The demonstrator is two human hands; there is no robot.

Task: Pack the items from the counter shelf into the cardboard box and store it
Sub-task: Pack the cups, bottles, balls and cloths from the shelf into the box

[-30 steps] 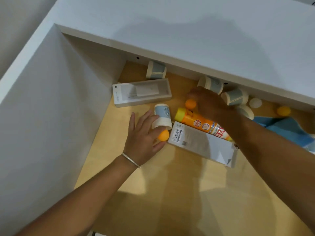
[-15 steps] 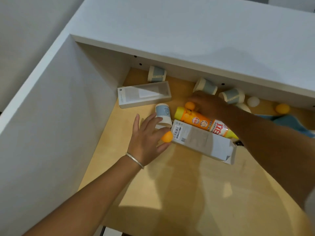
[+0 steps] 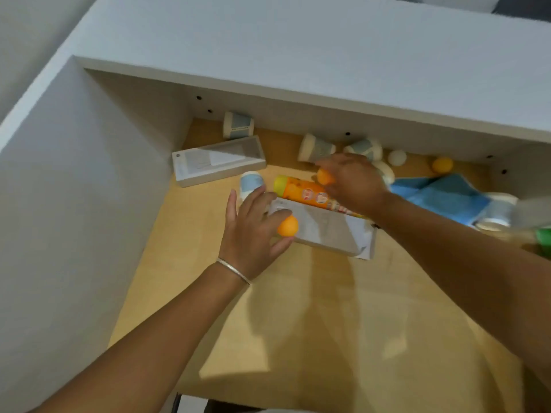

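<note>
An orange ball (image 3: 288, 225) sits pinched between the thumb and index finger of the left hand (image 3: 250, 234), just over the near end of a flat white box (image 3: 325, 231) on the wooden shelf (image 3: 298, 323). A second orange ball (image 3: 324, 176) is gripped in the curled fingers of the right hand (image 3: 354, 181) (blurred), above an orange bottle (image 3: 304, 193) lying beside that box. Paper cups (image 3: 237, 125) lie tipped along the back, a blue cloth (image 3: 441, 195) to the right.

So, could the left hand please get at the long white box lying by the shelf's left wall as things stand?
Probably yes: the long white box lies uncovered just beyond the left hand, but that hand already holds an orange ball.
</note>
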